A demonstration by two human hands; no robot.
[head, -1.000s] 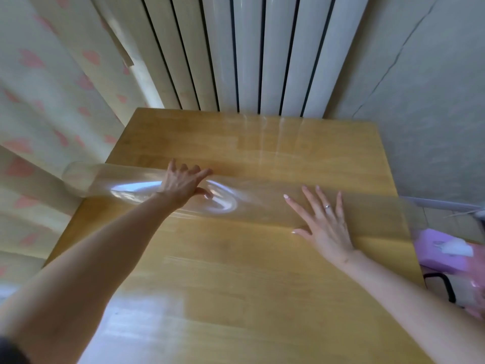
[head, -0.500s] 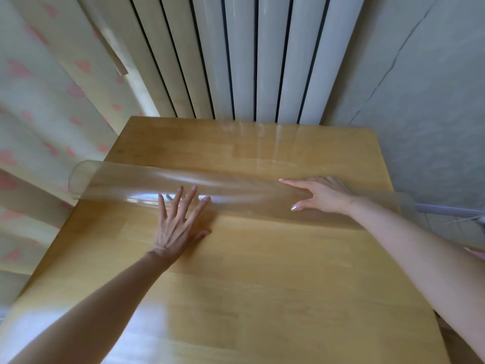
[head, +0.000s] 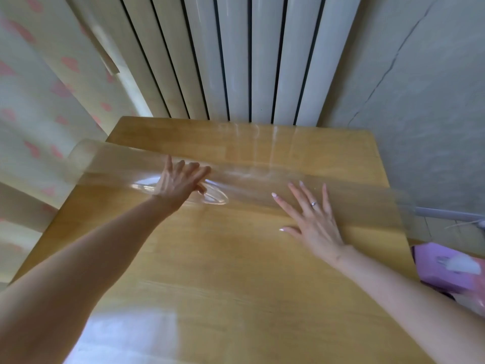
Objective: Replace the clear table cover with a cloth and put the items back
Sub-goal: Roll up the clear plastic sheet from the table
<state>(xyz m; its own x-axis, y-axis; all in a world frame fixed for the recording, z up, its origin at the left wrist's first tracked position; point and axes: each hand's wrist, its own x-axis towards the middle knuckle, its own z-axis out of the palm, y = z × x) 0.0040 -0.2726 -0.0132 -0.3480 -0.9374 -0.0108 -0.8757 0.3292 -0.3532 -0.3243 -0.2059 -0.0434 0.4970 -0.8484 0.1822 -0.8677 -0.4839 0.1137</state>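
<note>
The clear table cover point(head: 252, 179) lies rolled into a long see-through tube across the wooden table point(head: 236, 271), its ends sticking out past both side edges. My left hand point(head: 181, 181) presses on the roll left of centre, fingers spread, denting the plastic. My right hand point(head: 312, 216) lies flat with fingers apart against the near side of the roll, right of centre; it wears a ring. Beyond the roll a strip of cover still lies flat on the far part of the table. No cloth is in view.
A white ribbed radiator point(head: 246, 59) stands behind the table's far edge. A curtain with pink hearts point(head: 39, 101) hangs at the left, a grey wall at the right. A pink tissue box point(head: 451, 269) sits low beside the table's right edge.
The left hand moved from the table in front of the roll up onto it. The right hand came off the roll's top and now lies flat at its near side. The roll shifted farther away.
</note>
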